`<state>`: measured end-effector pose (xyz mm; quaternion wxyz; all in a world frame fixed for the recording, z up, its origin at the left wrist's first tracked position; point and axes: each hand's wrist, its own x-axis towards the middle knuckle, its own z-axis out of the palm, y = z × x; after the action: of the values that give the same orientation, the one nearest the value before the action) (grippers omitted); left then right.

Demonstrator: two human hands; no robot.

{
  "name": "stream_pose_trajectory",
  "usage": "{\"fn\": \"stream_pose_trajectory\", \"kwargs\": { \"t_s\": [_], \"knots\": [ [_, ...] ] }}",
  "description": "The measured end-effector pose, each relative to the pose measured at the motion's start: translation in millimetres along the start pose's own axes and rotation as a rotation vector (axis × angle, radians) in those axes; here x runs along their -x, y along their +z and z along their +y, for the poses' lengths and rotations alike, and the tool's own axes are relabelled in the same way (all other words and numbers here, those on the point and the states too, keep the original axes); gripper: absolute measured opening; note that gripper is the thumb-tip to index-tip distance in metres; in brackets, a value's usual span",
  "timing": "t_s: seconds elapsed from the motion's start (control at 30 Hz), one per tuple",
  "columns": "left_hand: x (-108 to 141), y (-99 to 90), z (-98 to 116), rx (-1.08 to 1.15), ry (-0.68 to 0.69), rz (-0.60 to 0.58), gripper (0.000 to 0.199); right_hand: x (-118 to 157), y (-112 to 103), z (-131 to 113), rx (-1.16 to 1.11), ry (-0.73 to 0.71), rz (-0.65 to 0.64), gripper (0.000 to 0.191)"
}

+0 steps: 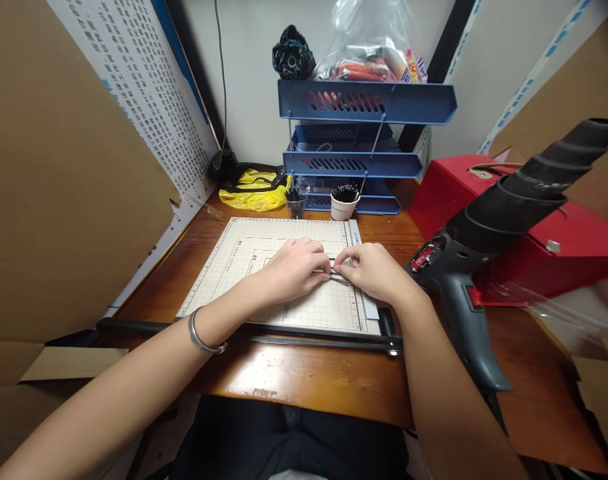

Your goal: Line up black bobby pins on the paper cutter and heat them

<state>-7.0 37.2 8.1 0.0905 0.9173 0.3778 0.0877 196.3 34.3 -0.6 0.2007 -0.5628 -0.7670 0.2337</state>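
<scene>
Both my hands meet over the gridded board of a paper trimmer [274,230]. The fingers of my left hand [299,270] are closed in a pinch at one end of a few thin dark strips [340,279]. Thumb and forefinger of my right hand [371,270] pinch together at the same strips, close to the trimmer's right edge. Fingers partly hide the strips, so their exact kind is unclear. Along the front edge of the board lies the trimmer's long black blade arm [309,340].
Behind the board stand a clear cup [297,205] and a white paper cup [343,208], both holding thin black pieces. Blue stacked trays [354,163] rise at the back. A heat gun [464,287] and red box [449,180] are at right, a yellow bag [254,193] at left.
</scene>
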Motion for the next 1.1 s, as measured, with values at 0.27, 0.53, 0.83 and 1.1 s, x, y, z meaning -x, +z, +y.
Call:
{"fn": "stream_pose_trajectory", "kwargs": {
  "t_s": [0.27, 0.53, 0.83, 1.1],
  "knots": [
    [15.1, -3.2, 0.9, -0.073, -0.04, 0.043, 0.016, 0.2, -0.3, 0.4, -0.028, 0.015, 0.02, 0.016],
    [13.4, 4.0, 4.7, -0.106, -0.086, 0.064, 0.014, 1.1, -5.3, 1.9, -0.019, 0.038, 0.027, 0.015],
    [6.6, 5.4, 3.9, -0.054, -0.15, 0.183, 0.016, -0.9, -5.9, 5.4, -0.008, 0.048, 0.044, 0.014],
    [-11.9, 2.5, -12.0, 0.003, -0.237, 0.112, 0.02, -0.8, -7.5, 8.4, -0.008, 0.056, 0.026, 0.015]
  ]
}}
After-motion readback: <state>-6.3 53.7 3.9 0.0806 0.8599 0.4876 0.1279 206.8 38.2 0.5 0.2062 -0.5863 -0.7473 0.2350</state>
